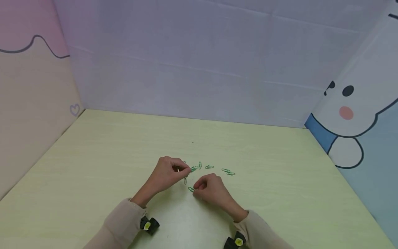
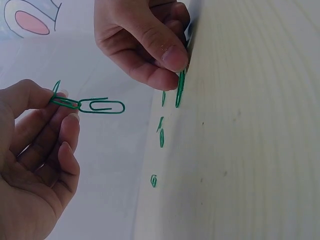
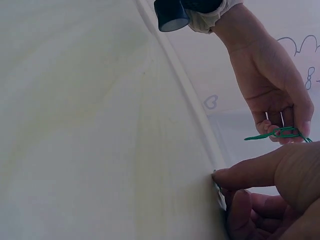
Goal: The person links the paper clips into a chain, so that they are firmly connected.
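The left hand (image 1: 170, 172) pinches a short linked string of green paperclips (image 2: 102, 105) between thumb and fingertips, its other fingers bent beneath; one clip of the string points away from the grip, looped through the clip at the fingertips, and part of another sticks up beside the thumb. The right hand (image 1: 214, 191), lower and nearer the person, pinches a single green paperclip (image 1: 191, 189) between thumb and forefinger, one end poking out toward the left hand; whether that clip touches the tabletop (image 1: 267, 186) cannot be told. The string and the single clip are apart. Beyond the hands, loose green paperclips (image 1: 209, 167) lie in an uneven row across the tabletop, with two close together at the right end, where the pictures do not show whether they are linked. Each light sleeve (image 1: 122, 221) has a small black camera (image 1: 152, 226) at the wrist. A pale wall (image 1: 199, 65) stands behind, and a cartoon face (image 1: 349, 103) decorates the panel at right.
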Available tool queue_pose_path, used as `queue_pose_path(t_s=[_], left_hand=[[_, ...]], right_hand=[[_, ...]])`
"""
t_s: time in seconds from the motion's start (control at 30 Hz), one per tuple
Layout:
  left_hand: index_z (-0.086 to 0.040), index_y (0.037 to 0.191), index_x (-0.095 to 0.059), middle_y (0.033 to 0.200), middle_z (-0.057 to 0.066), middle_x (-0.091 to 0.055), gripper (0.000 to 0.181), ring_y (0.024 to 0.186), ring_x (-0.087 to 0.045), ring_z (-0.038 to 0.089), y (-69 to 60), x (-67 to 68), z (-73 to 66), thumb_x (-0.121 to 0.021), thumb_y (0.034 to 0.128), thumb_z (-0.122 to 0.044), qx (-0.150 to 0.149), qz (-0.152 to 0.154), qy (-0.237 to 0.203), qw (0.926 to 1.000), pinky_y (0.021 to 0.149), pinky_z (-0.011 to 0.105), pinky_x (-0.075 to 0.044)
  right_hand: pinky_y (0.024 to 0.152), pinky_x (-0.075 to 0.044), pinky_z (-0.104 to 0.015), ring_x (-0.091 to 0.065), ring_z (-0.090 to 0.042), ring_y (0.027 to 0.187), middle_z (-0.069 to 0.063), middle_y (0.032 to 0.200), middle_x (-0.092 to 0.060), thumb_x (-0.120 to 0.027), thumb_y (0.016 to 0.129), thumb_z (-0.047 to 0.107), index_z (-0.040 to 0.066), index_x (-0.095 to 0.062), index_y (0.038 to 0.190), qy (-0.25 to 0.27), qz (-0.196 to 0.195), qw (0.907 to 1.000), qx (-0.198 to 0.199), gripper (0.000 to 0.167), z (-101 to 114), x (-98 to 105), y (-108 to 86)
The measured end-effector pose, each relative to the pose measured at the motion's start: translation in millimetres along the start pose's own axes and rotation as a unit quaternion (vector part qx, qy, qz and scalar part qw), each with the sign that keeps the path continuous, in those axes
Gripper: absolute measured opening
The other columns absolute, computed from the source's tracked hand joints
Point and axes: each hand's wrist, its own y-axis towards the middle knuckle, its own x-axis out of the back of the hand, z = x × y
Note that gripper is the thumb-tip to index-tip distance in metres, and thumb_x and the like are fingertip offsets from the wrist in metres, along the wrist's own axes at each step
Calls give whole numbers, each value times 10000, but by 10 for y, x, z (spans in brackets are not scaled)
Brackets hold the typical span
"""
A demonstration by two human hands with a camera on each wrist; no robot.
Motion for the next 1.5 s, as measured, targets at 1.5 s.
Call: queue_pose_path(t_s=[1.5], left_hand=[[-57,857,-766,751,-23,-700,110,654,-547,56,18,-9,65,-659,844,-80,15,198,-3,9998,619,214,-467]], right_hand=[[637,-554,-274,-604,-112,614,-112,804,-678,-649,861,35,-130,-620,991,2070,340,9768,-442,212,-19,548,-109]])
